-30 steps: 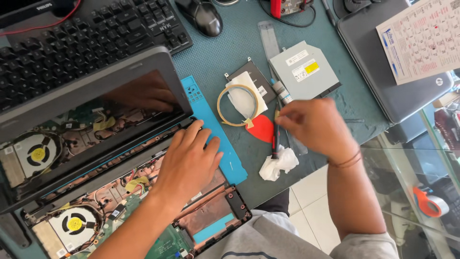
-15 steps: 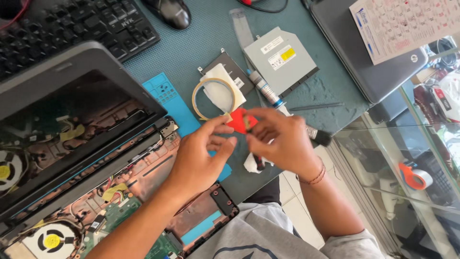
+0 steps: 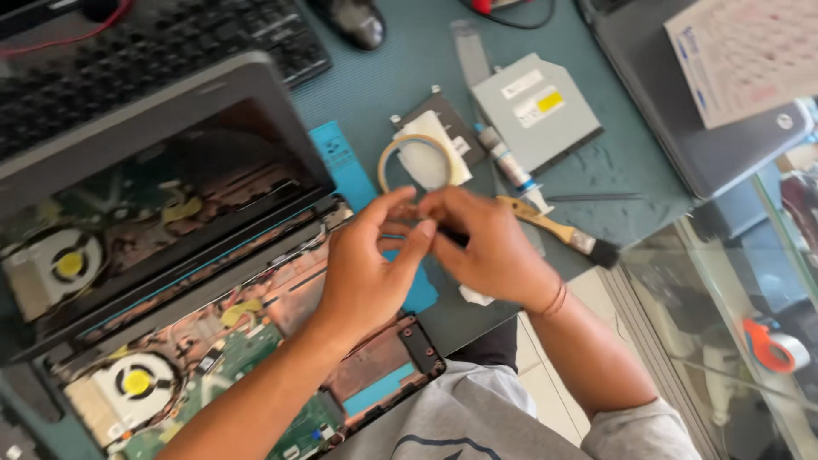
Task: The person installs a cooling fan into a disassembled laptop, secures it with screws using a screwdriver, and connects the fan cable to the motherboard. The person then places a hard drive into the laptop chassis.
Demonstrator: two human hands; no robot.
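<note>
Laptop [image 3: 213, 341] lies opened, board and fan bare — reassembly undone; left hand [image 3: 371, 264] and right hand [image 3: 486, 247] pinch together on something small — unclear what.

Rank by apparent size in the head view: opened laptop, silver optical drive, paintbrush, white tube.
1. opened laptop, by far the largest, though nearest the camera.
2. silver optical drive.
3. paintbrush, longer than the tube but thin; its handle end is hidden behind the right hand.
4. white tube, smallest.
</note>
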